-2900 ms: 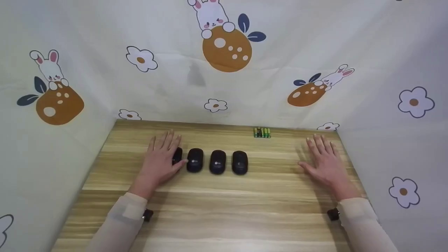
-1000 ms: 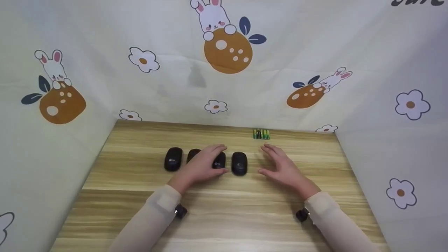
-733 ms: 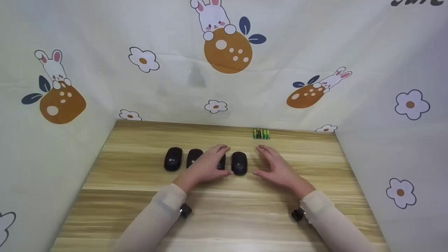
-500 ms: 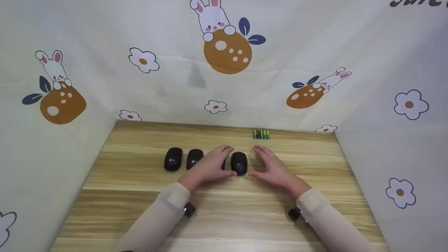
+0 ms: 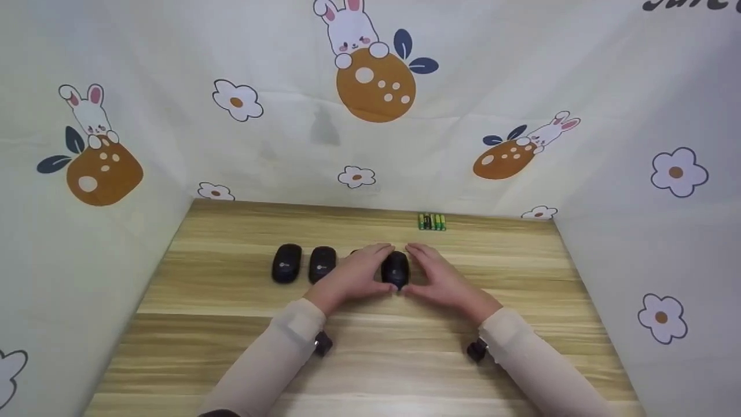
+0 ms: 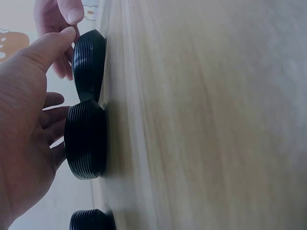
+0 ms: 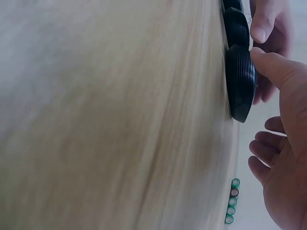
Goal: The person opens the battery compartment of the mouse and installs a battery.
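Observation:
A black computer mouse [image 5: 395, 267], rightmost of a row, lies on the wooden table between the two hands. My left hand [image 5: 360, 273] is at its left side, over another mouse [image 6: 86, 141] that it mostly hides in the head view. My right hand [image 5: 443, 278] is at the right side. Both thumbs come together at the near end of the rightmost mouse, and the other fingers reach toward its far end, loosely bent. In the right wrist view the thumb tip overlaps this mouse [image 7: 241, 81], with the other fingers apart from it.
Two more black mice, one at the far left [image 5: 286, 263] and one beside it [image 5: 322, 262], complete the row. Several green batteries [image 5: 432, 222] lie side by side near the back edge. A printed cloth [image 5: 278, 150] encloses the table [image 5: 405, 359] on the back and sides.
From resting wide apart on the table, both hands have moved inward, the left over the third mouse, until they flank the rightmost mouse. The mice and batteries have stayed in place.

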The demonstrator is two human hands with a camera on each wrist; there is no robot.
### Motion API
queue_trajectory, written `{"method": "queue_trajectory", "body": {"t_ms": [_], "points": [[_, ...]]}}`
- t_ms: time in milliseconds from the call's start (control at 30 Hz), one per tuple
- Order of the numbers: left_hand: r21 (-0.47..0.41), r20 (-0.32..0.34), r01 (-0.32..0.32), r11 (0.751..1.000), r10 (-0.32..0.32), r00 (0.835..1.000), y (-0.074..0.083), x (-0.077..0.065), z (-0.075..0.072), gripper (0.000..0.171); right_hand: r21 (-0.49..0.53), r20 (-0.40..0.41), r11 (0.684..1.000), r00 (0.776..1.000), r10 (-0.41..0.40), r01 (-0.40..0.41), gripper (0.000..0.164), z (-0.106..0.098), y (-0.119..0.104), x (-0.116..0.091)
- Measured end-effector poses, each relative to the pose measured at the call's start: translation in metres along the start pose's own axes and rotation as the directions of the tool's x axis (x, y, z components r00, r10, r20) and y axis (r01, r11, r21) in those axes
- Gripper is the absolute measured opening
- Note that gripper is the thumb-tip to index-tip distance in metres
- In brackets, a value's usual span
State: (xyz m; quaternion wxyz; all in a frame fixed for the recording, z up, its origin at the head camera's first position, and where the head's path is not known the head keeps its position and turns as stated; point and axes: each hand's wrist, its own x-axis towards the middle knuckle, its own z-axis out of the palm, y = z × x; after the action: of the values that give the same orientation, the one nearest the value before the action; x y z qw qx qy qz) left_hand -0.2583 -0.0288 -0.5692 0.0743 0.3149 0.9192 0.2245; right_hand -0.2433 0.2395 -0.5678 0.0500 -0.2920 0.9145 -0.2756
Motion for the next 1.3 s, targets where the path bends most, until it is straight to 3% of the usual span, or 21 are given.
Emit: {"method": "queue_trajectory", "body": {"t_ms": [400,733,1067,1300], "points": [[0.012,-0.016,-0.036,0.999,0.036,0.999,0.002,0.007,0.003,0.087,-0.035,0.044,0.999,0.999,-0.026,0.028,0.096,0.003,-0.001,0.01],[0.041,-0.01,-0.033,0.999,0.034,0.999,0.001,0.01,0.005,0.088,0.011,0.069,0.999,0.997,-0.042,0.042,0.086,0.002,-0.006,0.014],[0.036,-0.008,-0.045,0.998,0.046,0.999,0.003,0.012,0.004,0.086,0.03,0.091,0.999,0.995,-0.03,0.028,0.089,0.006,-0.002,0.016],[0.06,-0.018,-0.062,0.996,0.063,0.998,0.003,0.013,0.005,0.088,0.077,0.076,0.994,0.994,-0.079,0.073,0.088,0.007,0.0,0.017]]}}
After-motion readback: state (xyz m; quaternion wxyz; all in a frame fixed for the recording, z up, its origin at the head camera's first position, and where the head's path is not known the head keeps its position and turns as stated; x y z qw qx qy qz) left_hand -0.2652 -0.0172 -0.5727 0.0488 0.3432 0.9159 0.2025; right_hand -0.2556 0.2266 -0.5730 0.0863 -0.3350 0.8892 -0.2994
